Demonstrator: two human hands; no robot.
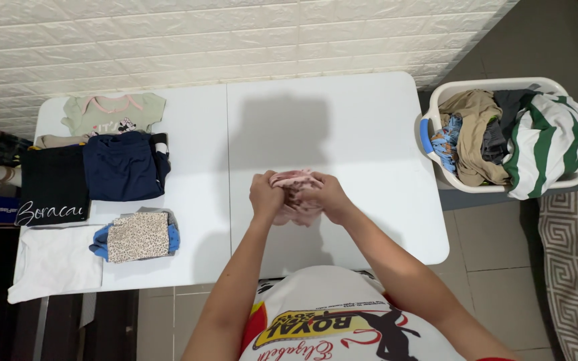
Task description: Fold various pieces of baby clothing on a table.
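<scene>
Over the white table [342, 127], the left hand [266, 196] and right hand [328, 195] are gripping a bunched pink garment [296, 194], and pulling its edges even would be keeping it tidy.

One head-worn camera is looking almost straight down over a white folding table [342, 120].

The view is facing from the person's chest toward the far edge of the table, where a white brick-pattern wall [235, 40] is filling the top of the frame. It is sitting high enough that the whole tabletop is showing, near edge to far edge and all four corners, with the person's own shirt cutting into the bottom. The left hand [266, 195] and right hand [327, 195] are landing close to the frame's centre, near the table's near edge. Beyond the right edge a laundry basket [436, 137] and tiled floor are showing. No second view is sharing the scene.
</scene>
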